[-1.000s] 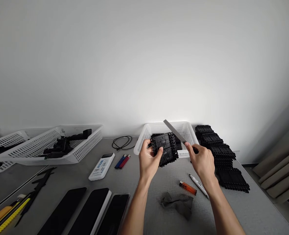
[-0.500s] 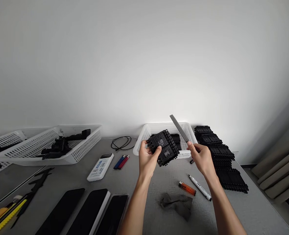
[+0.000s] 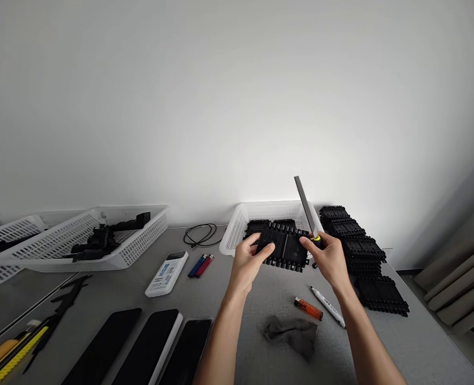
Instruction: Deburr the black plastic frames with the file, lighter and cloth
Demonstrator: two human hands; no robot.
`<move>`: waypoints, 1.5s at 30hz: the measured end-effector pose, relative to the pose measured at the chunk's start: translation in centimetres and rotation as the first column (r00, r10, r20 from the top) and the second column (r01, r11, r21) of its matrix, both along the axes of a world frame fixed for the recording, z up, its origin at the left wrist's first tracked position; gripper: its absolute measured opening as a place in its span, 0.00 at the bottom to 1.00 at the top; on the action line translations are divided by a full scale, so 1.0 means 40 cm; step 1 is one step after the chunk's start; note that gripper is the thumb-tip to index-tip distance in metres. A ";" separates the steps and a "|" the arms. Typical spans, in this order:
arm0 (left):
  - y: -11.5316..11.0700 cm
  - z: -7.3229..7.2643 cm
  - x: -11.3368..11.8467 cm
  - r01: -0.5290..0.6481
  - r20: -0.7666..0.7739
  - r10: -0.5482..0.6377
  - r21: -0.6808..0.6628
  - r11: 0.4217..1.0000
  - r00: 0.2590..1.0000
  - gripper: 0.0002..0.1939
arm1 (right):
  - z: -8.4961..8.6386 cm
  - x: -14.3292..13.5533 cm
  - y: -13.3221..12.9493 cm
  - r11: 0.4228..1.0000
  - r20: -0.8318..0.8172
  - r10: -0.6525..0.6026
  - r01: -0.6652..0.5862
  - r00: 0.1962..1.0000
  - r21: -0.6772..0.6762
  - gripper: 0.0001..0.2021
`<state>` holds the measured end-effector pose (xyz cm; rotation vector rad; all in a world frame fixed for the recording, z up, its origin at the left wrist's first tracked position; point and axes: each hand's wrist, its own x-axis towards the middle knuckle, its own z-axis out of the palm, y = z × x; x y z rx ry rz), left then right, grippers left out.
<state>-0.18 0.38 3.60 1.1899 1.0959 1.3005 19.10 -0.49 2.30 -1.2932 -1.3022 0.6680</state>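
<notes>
Pinching the panel (image 3: 283,248) by its left part, the left hand (image 3: 247,262) lays its thumb on the facing side, with the other fingers bent behind, closed on it. The right hand (image 3: 329,259) has its thumb at the panel's right edge and its fingers curled around the handle of the file (image 3: 305,206), which points up and leans left. Both forearms slant inward from the lower edge, hands raised above the table (image 3: 413,342). Beneath, the cloth (image 3: 291,334) lies crumpled between the forearms, with the lighter (image 3: 308,308) and the marker (image 3: 328,306) just beyond, a stretch of tabletop parting them from the panel. Right of the right hand stand stacked panels (image 3: 361,248), near the table's slanting right edge. Behind the held panel sits the basket (image 3: 269,208), other panels (image 3: 255,226) inside, close to the wall (image 3: 237,107).
</notes>
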 end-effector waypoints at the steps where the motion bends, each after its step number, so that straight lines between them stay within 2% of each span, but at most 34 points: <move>1: 0.001 -0.002 -0.001 0.014 -0.014 -0.014 -0.001 1.000 1.000 0.22 | 0.004 0.004 -0.003 1.000 0.033 -0.016 0.016 0.999 -0.001 0.26; 8: 0.009 -0.015 -0.002 -0.061 -0.058 0.064 0.057 0.997 0.996 0.21 | 0.022 0.008 -0.030 0.987 0.202 -0.161 0.157 0.966 0.035 0.29; 12: 0.009 -0.014 0.003 -0.058 -0.054 0.062 0.084 0.995 0.997 0.21 | 0.027 -0.006 -0.042 0.987 0.333 -0.155 0.163 0.930 0.003 0.28; 18: 0.011 -0.029 0.008 -0.081 -0.031 0.086 0.137 0.987 0.996 0.18 | 0.033 -0.036 -0.050 0.974 0.531 -0.179 0.224 0.828 -0.021 0.28; 22: 0.007 -0.023 0.007 -0.117 0.039 0.112 0.147 0.982 0.993 0.20 | 0.029 -0.013 -0.042 0.975 0.533 -0.188 0.223 0.825 -0.001 0.29; 26: 0.005 -0.012 0.004 -0.144 0.090 0.134 0.120 0.982 0.987 0.20 | 0.027 0.021 -0.037 0.960 0.527 -0.253 0.280 0.812 0.030 0.31; 33: 0.000 -0.007 0.000 -0.130 0.053 0.124 0.145 0.981 0.991 0.19 | 0.027 -0.008 -0.048 0.975 0.529 -0.209 0.219 0.823 0.044 0.30; 40: 0.003 -0.006 -0.012 -0.161 0.101 0.152 0.089 0.983 0.983 0.20 | 0.029 0.043 -0.043 0.953 0.498 -0.286 0.297 0.819 0.059 0.32; 45: -0.006 0.002 -0.003 -0.119 0.111 0.109 0.093 0.988 0.988 0.21 | 0.036 0.022 -0.052 0.969 0.496 -0.225 0.244 0.839 0.028 0.32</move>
